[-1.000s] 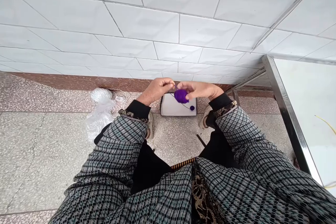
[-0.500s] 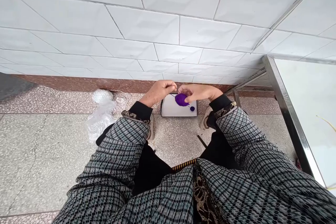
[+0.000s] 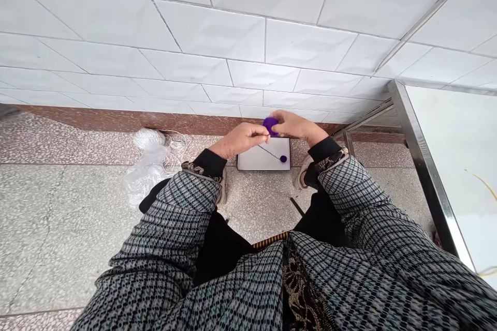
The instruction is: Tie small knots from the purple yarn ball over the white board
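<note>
My right hand [image 3: 295,127] is closed around a fuzzy purple yarn ball [image 3: 269,124], fingers over its right side. My left hand [image 3: 245,138] pinches a dark purple strand of yarn [image 3: 268,151] just below and left of the ball. That strand slants down to a small dark purple ball [image 3: 283,159]. The small ball lies in the right part of a shallow white box [image 3: 254,163] with a dark rim, on the floor between the shoes. Both hands are above the box's far edge.
A white yarn ball [image 3: 148,137] and a clear plastic bag [image 3: 145,173] with white yarn lie on the floor at left. A tiled wall [image 3: 248,36] rises ahead. At right stands a metal-framed table [image 3: 435,176] with a yellow strand on top.
My right hand has lifted the purple ball away from me, toward the wall. My left hand has shifted slightly right and nearer. More of the strand shows over the box.
</note>
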Demonstrator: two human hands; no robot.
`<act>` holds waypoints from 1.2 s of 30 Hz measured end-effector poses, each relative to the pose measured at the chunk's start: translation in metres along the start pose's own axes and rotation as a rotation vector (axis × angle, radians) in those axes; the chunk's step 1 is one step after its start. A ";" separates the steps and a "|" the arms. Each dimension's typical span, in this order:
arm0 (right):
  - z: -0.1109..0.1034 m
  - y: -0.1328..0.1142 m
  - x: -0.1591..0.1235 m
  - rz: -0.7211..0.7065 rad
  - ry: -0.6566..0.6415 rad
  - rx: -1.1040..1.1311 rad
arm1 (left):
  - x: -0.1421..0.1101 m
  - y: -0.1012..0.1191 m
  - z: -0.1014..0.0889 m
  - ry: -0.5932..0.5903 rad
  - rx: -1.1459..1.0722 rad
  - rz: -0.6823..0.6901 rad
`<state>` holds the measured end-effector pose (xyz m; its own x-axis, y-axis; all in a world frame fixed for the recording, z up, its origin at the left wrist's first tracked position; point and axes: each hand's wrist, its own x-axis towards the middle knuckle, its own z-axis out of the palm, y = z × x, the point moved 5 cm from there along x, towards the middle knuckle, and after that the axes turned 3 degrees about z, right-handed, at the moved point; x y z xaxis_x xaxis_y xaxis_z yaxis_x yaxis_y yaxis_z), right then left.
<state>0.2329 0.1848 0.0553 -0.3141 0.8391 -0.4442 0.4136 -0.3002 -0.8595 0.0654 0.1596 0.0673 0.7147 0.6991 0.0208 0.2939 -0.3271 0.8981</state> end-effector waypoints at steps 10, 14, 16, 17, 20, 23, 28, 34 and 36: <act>0.011 -0.013 -0.015 -0.184 -0.468 0.346 | 0.001 -0.020 -0.022 0.293 0.016 -0.160; -0.009 -0.016 -0.009 -0.243 -0.180 0.576 | 0.005 -0.014 -0.005 0.073 0.038 -0.092; -0.015 -0.013 -0.003 -0.221 -0.038 0.560 | 0.004 -0.006 0.004 -0.066 0.050 -0.026; -0.016 -0.010 -0.001 -0.199 0.025 0.510 | 0.004 -0.003 0.007 -0.106 0.049 -0.002; -0.016 -0.003 0.005 -0.144 0.194 0.198 | 0.002 0.002 0.007 -0.124 0.039 0.034; -0.010 0.000 0.007 -0.141 0.263 -0.172 | 0.001 0.002 0.003 -0.060 0.041 0.025; 0.014 0.001 0.001 -0.156 -0.079 -0.335 | 0.002 -0.009 -0.015 0.186 0.070 -0.072; 0.019 -0.008 -0.005 -0.229 -0.326 0.241 | 0.005 -0.029 -0.024 0.327 0.100 -0.199; 0.008 -0.010 0.000 -0.290 -0.182 0.410 | 0.008 -0.029 -0.015 0.255 0.088 -0.200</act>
<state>0.2223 0.1845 0.0618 -0.5242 0.8325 -0.1795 -0.0684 -0.2513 -0.9655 0.0528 0.1843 0.0486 0.4586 0.8880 -0.0328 0.4741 -0.2133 0.8542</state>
